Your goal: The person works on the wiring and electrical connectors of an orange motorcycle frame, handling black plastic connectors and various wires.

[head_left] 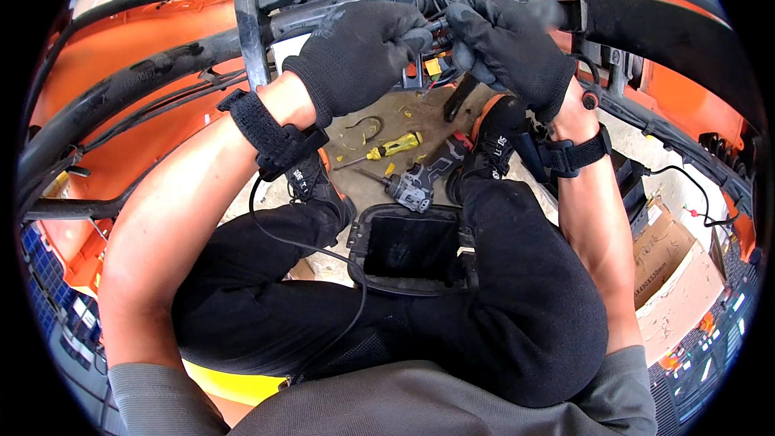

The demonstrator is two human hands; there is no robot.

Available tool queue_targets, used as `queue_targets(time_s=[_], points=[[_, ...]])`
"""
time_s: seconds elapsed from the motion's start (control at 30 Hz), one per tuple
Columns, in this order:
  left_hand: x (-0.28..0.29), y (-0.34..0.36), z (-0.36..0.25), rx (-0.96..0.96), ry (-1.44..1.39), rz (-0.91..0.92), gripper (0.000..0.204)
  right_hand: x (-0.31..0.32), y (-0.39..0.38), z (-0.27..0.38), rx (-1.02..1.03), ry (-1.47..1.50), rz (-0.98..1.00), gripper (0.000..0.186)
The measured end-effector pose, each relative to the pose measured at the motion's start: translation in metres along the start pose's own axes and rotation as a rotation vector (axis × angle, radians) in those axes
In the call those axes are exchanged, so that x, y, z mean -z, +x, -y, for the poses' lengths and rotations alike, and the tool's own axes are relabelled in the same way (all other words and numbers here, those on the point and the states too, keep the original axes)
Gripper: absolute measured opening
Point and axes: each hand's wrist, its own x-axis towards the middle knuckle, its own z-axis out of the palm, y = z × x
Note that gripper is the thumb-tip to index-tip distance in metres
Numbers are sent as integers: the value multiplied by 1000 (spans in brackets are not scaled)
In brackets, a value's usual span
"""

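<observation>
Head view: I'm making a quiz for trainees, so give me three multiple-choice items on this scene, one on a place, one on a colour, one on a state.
1. Where does the screwdriver lie?
A. on the ground between the shoes
B. in the black tray
C. in the right hand

2. What colour are the gloves?
A. orange
B. black
C. white

3. What are the two hands doing?
A. resting on the knees
B. both gripping the cable bundle at the frame
C. one holding a box

Answers:
1 A, its yellow handle lies on the concrete above the tray.
2 B, the left hand and the right hand both wear black knit gloves.
3 B, the fingers of both close on the wires and connectors between them.
</observation>
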Motion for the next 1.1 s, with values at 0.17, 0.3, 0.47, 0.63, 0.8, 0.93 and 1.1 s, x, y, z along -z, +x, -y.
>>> queue_targets(time_s=[0.17, 0.3, 0.47, 0.63, 0.8, 0.93, 1.1], points=[[21, 11, -12, 141, -204, 224, 22, 5, -5, 1, -42, 149, -10, 35], [22, 9, -19, 181, -334, 232, 25, 3, -6, -7, 152, 100, -57, 36], [20, 5, -23, 301, -491, 209, 21, 4, -14, 2, 88, 89, 23, 25], [15, 2, -26, 325, -655, 201, 21, 6, -16, -13, 293, -52, 39, 38], [12, -2, -21, 331, -768, 168, 24, 3, -12, -3, 123, 325, 107, 23], [11, -4, -23, 388, -799, 153, 27, 2, -13, 2, 28, 512, 131, 26], [7, -2, -19, 353, -739, 168, 26, 2, -14, -2, 35, 560, 142, 26]])
